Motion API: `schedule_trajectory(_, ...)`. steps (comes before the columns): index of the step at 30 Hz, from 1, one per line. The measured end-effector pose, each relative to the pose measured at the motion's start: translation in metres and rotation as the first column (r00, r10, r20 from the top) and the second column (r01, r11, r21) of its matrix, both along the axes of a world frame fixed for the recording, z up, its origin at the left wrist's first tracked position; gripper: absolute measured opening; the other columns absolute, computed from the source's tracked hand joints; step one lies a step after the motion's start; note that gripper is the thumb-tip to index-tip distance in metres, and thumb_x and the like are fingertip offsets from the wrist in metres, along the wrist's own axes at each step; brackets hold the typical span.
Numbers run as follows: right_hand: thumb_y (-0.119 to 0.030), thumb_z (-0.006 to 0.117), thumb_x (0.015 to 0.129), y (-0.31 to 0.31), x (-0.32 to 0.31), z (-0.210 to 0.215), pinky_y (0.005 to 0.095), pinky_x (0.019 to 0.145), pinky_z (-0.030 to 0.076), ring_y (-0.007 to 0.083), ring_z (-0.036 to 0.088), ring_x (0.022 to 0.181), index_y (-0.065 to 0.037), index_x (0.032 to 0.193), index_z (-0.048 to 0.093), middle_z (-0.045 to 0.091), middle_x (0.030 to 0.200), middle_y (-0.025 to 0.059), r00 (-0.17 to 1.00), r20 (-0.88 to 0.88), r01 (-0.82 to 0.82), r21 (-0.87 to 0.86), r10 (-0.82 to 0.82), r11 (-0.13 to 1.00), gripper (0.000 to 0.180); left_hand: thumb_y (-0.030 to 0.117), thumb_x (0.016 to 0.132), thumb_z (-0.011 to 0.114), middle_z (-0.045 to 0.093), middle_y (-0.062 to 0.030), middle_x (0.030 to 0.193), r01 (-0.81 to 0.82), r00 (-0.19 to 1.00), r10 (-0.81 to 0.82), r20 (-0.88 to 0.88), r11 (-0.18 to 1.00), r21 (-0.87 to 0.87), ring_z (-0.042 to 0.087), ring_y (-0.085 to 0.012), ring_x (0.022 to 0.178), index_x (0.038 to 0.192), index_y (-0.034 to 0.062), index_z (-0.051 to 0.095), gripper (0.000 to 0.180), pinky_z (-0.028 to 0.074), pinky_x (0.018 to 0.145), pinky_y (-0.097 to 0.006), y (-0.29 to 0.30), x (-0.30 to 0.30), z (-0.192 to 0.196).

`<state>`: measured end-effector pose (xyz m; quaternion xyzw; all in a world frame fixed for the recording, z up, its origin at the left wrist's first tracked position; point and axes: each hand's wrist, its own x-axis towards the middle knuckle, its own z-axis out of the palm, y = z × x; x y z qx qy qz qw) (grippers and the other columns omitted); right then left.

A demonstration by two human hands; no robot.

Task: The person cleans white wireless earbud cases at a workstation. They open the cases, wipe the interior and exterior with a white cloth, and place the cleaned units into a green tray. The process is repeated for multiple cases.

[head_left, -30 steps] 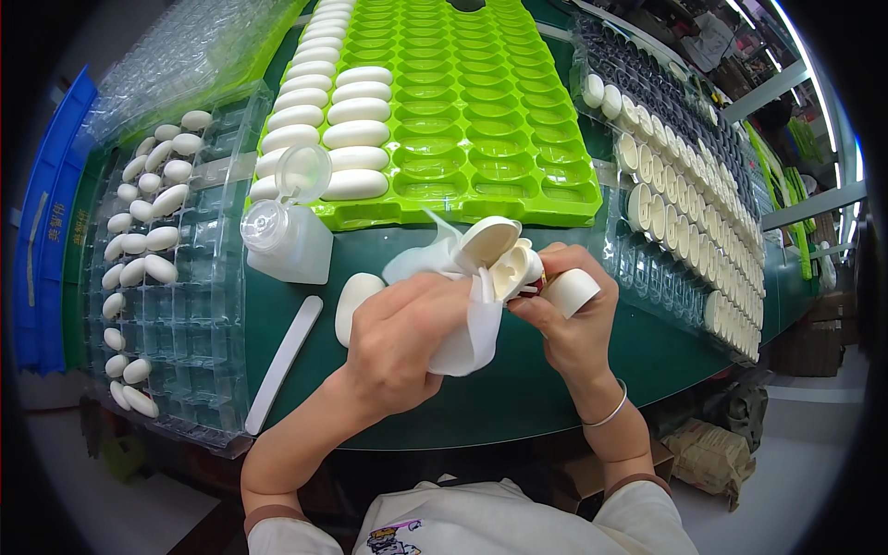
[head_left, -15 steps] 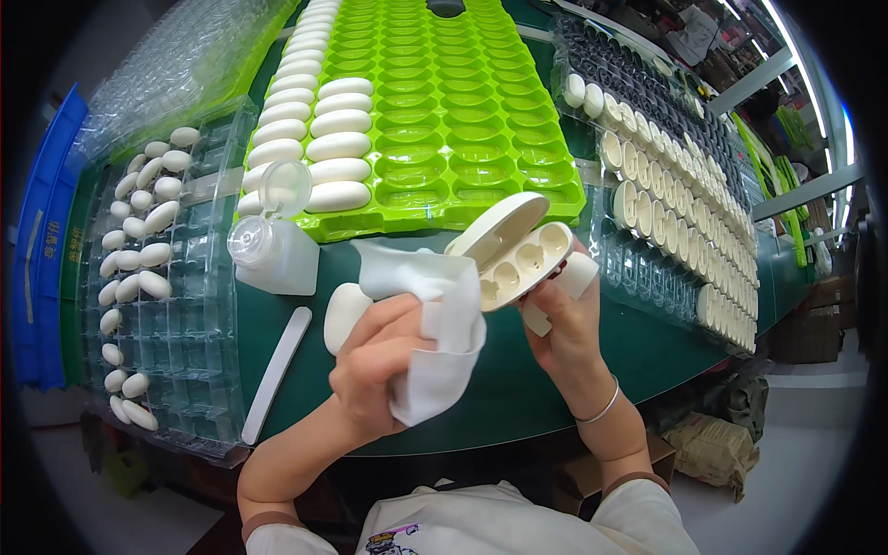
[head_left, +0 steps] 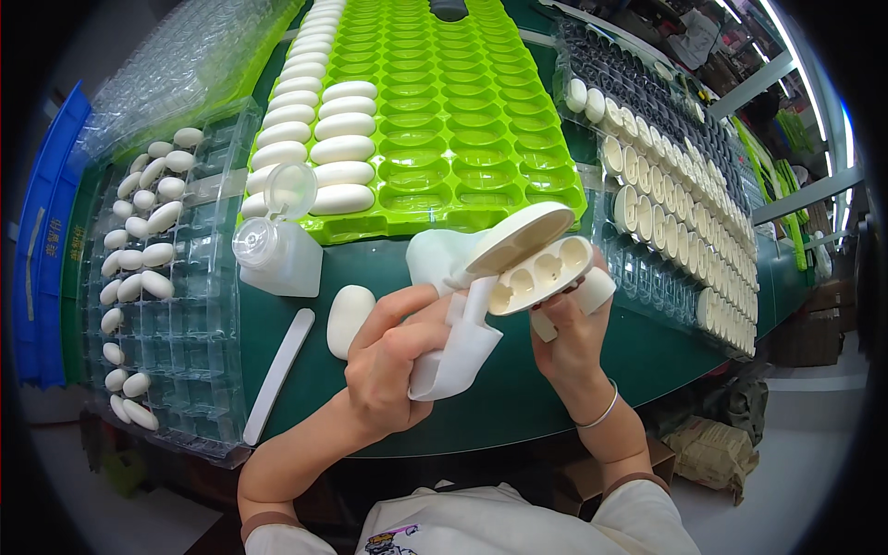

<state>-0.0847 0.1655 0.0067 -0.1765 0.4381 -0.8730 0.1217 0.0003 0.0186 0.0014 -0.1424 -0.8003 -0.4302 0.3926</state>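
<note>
An oval cream earbud-style case (head_left: 556, 263) is held in my right hand (head_left: 575, 347), its lid raised and its hollow compartments facing me. Under those fingers there is also a white piece (head_left: 595, 289), perhaps cloth, that I cannot make out well. My left hand (head_left: 390, 368) is closed on a white wiping cloth (head_left: 460, 363), which it presses against the case's left end by the lid. Beside that hand, on the green table, lies a closed white oval case (head_left: 351, 319).
A lidded plastic bottle (head_left: 282, 261), its cap flipped up, and a white flat stick (head_left: 280, 375) lie left. Behind stands a lime-green tray (head_left: 416, 217) with white cases. Clear trays flank it: white pieces in the left one (head_left: 199, 342), cream open shells (head_left: 652, 222) at right.
My left hand has moved slightly right and brought the cloth against the case. The case has shifted a little right and its lid leans lower over the compartments.
</note>
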Motion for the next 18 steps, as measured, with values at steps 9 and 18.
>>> schedule_trajectory(9, 0.003, 0.053, 0.074, 0.0, -0.009, -0.002, 0.0342, 0.069, 0.054, 0.0206, 0.061, 0.079, 0.0, 0.09, 0.045, 0.057, 0.089, 0.013, 0.992, 0.071, -0.094, -0.118, 0.103, 0.989, 0.017, 0.002, 0.058, 0.062, 0.055, -0.0117, 0.088, 0.46, 0.795, -0.472, 0.382, 0.879, 0.128, 0.055, -0.0289, 0.077, 0.092, 0.0053, 0.052, 0.035, 0.046, 0.065, -0.034, 0.01, -0.003, -0.005)
schedule_trajectory(18, -0.006, 0.058, 0.078, -0.005, -0.004, -0.002, 0.0314, 0.07, 0.054, 0.0184, 0.061, 0.079, 0.0, 0.093, 0.049, 0.057, 0.09, 0.0115, 0.948, 0.288, -0.156, 0.047, 0.136, 0.987, 0.018, 0.012, 0.07, 0.059, 0.055, -0.0089, 0.088, 0.266, 0.664, -0.493, 0.562, 0.858, 0.438, 0.054, -0.0174, 0.08, 0.091, 0.0021, 0.047, 0.026, 0.042, 0.071, -0.028, -0.019, -0.006, 0.008)
